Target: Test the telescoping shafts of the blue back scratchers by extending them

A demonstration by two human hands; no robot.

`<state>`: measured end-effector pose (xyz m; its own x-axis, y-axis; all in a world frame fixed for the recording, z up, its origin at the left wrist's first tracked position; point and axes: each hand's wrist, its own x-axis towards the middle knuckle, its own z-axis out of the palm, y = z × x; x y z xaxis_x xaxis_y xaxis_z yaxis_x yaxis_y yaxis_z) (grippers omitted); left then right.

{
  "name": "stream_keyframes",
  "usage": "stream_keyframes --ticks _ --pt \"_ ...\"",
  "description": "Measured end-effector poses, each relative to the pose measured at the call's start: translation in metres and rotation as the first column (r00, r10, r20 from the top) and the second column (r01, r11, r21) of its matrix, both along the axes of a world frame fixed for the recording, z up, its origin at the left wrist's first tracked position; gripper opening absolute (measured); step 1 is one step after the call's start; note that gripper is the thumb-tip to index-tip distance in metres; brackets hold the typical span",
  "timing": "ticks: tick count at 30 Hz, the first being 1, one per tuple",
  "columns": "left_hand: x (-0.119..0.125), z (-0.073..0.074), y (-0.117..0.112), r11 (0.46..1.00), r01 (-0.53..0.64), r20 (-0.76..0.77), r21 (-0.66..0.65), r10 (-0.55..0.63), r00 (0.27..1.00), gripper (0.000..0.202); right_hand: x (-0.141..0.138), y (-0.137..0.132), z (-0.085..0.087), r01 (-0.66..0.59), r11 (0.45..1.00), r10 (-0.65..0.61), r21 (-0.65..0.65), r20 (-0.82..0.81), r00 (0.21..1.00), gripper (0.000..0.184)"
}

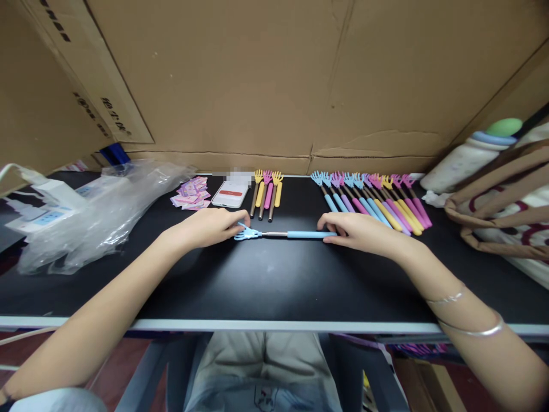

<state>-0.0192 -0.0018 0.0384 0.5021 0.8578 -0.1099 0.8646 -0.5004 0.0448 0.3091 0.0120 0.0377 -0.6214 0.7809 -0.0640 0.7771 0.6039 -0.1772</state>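
A blue back scratcher (281, 234) with a claw head, a metal telescopic shaft and a blue handle lies crosswise on the black table (266, 286). My left hand (214, 225) pinches its claw head at the left end. My right hand (360, 230) grips the blue handle at the right end. Both hands rest on the table top. Behind them lie three scratchers (266, 191) in yellow and pink, and to the right a row of several blue, pink, purple and yellow scratchers (373, 200).
A phone (230, 193) and a pile of small pink packets (191, 194) lie at the back. Crumpled clear plastic bags (98, 212) and a white power strip (43, 206) fill the left. A bag (501, 212) and a bottle (467, 157) stand right. Cardboard (274, 80) walls the back.
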Motion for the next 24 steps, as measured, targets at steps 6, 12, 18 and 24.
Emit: stream_keyframes --ticks 6,12,18,24 --pt "-0.0003 -0.0001 0.0003 1.0 0.0 0.003 -0.01 0.0 1.0 0.027 0.0038 -0.0007 -0.0006 0.016 1.0 -0.016 -0.007 0.033 0.999 0.018" --pt "-0.0007 -0.0019 0.0018 1.0 -0.011 -0.004 -0.016 0.011 1.0 0.026 0.0015 -0.0045 0.0027 0.023 1.0 -0.023 -0.006 0.102 0.995 0.011" --pt "-0.0005 -0.0027 0.0027 0.999 -0.024 -0.025 -0.025 0.023 0.999 0.023 0.0006 -0.0048 0.0039 0.036 0.999 -0.034 -0.015 0.137 0.99 0.011" --pt "0.0017 -0.0008 0.0005 0.999 -0.026 -0.034 -0.018 0.026 0.999 0.024 0.0013 -0.0048 0.0037 0.045 0.999 -0.041 -0.026 0.144 0.989 0.012"
